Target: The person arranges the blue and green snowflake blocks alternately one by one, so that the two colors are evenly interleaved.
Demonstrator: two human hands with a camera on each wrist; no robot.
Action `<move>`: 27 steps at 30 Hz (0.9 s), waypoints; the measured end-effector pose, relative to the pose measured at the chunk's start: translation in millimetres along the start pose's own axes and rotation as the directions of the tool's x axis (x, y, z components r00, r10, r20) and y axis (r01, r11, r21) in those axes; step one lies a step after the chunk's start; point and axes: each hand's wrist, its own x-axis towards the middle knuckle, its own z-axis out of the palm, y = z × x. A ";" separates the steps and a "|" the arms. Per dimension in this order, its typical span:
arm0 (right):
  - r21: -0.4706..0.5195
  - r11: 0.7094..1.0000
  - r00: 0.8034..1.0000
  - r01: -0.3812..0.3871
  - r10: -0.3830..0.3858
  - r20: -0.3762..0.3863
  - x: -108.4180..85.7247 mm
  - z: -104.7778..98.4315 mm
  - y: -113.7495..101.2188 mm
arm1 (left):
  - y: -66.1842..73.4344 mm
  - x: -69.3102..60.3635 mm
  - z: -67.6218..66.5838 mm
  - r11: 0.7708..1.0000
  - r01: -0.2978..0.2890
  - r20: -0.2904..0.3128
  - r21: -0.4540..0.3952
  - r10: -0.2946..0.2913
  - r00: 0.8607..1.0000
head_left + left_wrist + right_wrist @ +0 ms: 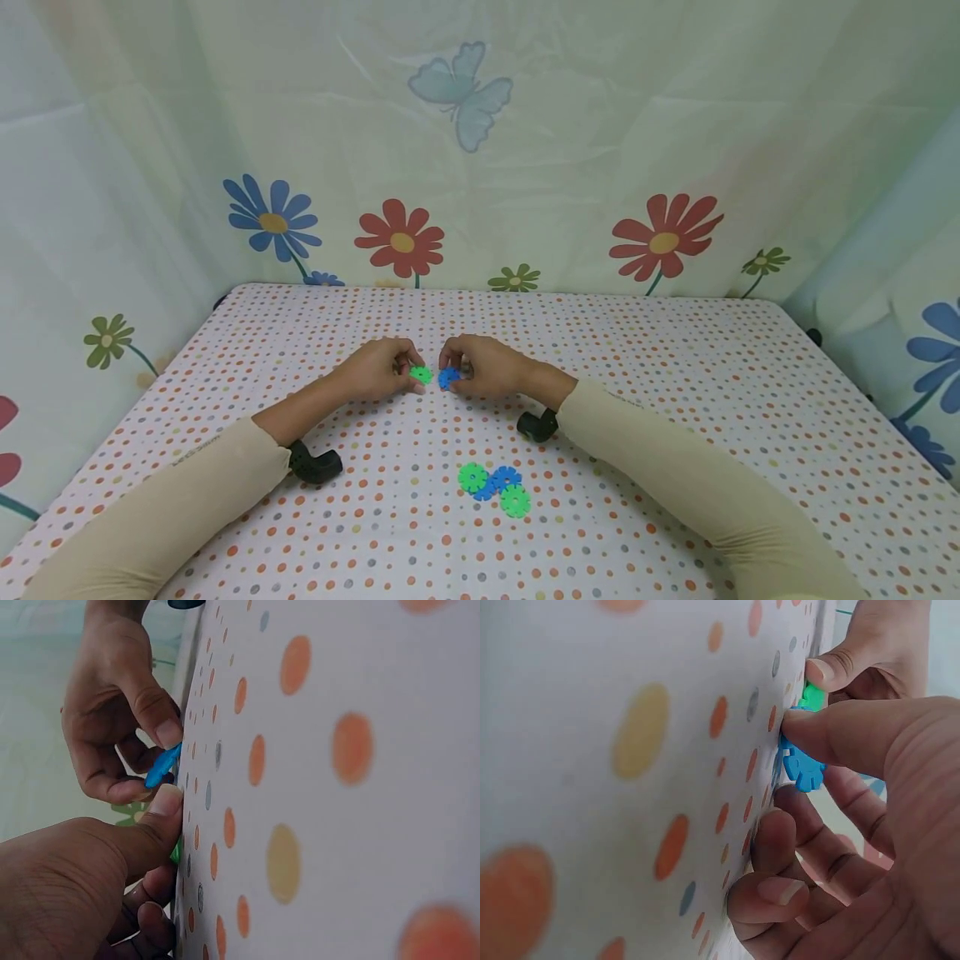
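My left hand pinches a green notched disc between thumb and fingers, just above the dotted cloth. Facing it, my right hand pinches a blue notched disc. A small gap separates the two discs in the head view. The right wrist view shows the blue disc under my right thumb, with part of the green disc beyond it. In the left wrist view the green disc is mostly hidden by my left hand.
Nearer the front lies a cluster of green discs and blue discs, partly overlapping. The dotted cloth covers the table. A flowered curtain hangs behind it. Dark wrist devices sit under both forearms.
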 end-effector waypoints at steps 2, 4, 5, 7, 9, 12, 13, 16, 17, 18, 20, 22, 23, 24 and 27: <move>-0.006 1.000 1.000 0.020 -0.020 -0.003 -0.7 0.1 0.5 | -1.7 -0.2 0.5 1.000 -0.010 -0.003 0.002 0.010 1.000; -0.017 0.999 0.999 0.043 -0.043 0.005 -1.2 0.3 1.3 | -2.7 -0.3 1.1 1.000 -0.016 -0.006 0.004 0.016 1.000; -0.020 0.998 0.999 0.054 -0.053 0.010 -1.4 0.5 1.7 | -3.0 -0.3 1.3 1.000 -0.018 -0.007 0.005 0.018 1.000; -0.016 0.997 0.997 0.072 -0.072 0.015 -2.4 0.4 2.2 | -3.5 -0.4 1.4 1.000 -0.028 -0.009 0.000 0.028 1.000; 0.003 0.997 0.997 0.080 -0.080 0.012 -3.1 0.3 2.7 | -3.2 -0.8 1.5 0.999 -0.031 -0.010 -0.009 0.031 0.999; 0.032 0.997 0.998 0.070 -0.070 -0.003 -3.7 0.1 3.7 | -1.6 -2.1 0.8 0.999 -0.033 -0.009 -0.023 0.032 0.999; 0.040 0.997 0.998 0.065 -0.065 -0.004 -3.7 0.1 4.2 | -1.0 -2.7 0.6 0.999 -0.031 -0.009 -0.026 0.031 0.999; 0.049 0.997 0.998 0.061 -0.061 -0.007 -3.5 0.3 5.2 | 0.1 -3.1 0.8 0.999 -0.023 -0.008 -0.029 0.022 1.000; 0.050 0.997 0.998 0.061 -0.060 -0.009 -3.5 0.3 5.6 | 0.1 -3.1 0.8 0.999 -0.022 -0.008 -0.029 0.022 1.000; 0.050 0.997 0.998 0.060 -0.059 -0.012 -3.4 0.4 5.9 | 0.1 -3.0 0.9 0.999 -0.023 -0.008 -0.029 0.022 1.000; 0.050 0.997 0.998 0.058 -0.057 -0.021 -3.2 0.3 6.2 | 0.4 -3.3 0.7 0.999 -0.025 -0.010 -0.027 0.025 1.000; 0.045 0.998 0.998 0.050 -0.049 -0.030 -2.6 0.2 6.4 | 1.1 -3.9 0.2 0.999 -0.026 -0.012 -0.025 0.026 1.000; 0.042 0.998 0.998 0.047 -0.046 -0.035 -2.4 0.1 6.4 | 1.4 -4.0 0.0 0.999 -0.027 -0.013 -0.025 0.026 1.000; 0.041 0.998 0.998 0.043 -0.041 -0.038 -2.1 0.0 6.4 | 1.6 -4.3 -0.2 0.999 -0.026 -0.013 -0.023 0.026 1.000; 0.037 0.999 0.999 0.033 -0.031 -0.045 -2.0 -0.7 6.0 | 2.0 -4.2 0.0 0.999 -0.024 -0.015 -0.022 0.024 1.000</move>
